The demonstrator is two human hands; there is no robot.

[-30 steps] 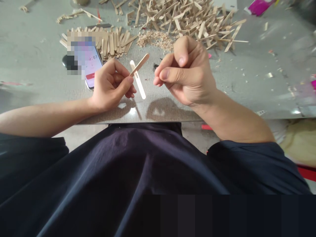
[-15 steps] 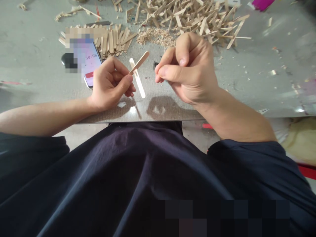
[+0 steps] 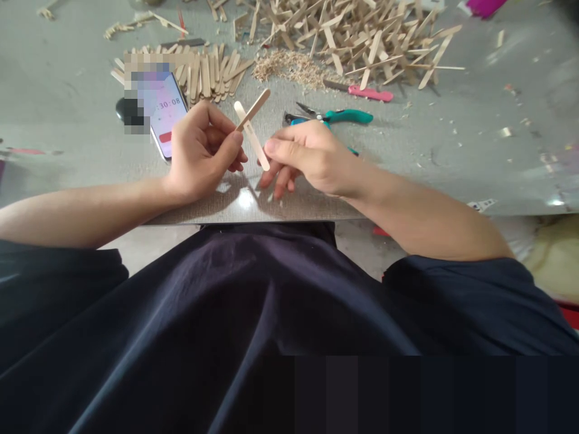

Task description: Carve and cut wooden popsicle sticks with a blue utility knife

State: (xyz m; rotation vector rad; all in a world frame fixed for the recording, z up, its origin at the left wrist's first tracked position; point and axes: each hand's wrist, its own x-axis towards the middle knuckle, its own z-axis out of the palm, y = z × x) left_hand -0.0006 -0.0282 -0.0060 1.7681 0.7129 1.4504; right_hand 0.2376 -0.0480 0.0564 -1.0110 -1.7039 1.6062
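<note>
Two flat wooden craft sticks form an X in front of me. My left hand [image 3: 205,150] pinches the lower end of the darker craft stick [image 3: 257,108], which slants up to the right. Crossing it is a paler craft stick [image 3: 259,148] with a small slot near its middle. Against the lower part of that paler stick is my right hand [image 3: 307,158], thumb and index finger closed at its edge, other fingers spread below. Just beyond the right hand lie teal-handled pliers [image 3: 348,116], partly covered by it.
A phone [image 3: 169,114] showing a timer lies left, beside a dark rounded object [image 3: 126,111]. Behind are a row of sticks [image 3: 208,72], wood shavings [image 3: 284,66], a large heap of sticks [image 3: 353,36] and a pink-handled knife [image 3: 371,92]. The table's front edge runs close to my body.
My right hand has moved down and left to the paler stick, uncovering the pliers and the pink-handled knife. The paler stick has turned slightly; my left hand keeps its pinch.
</note>
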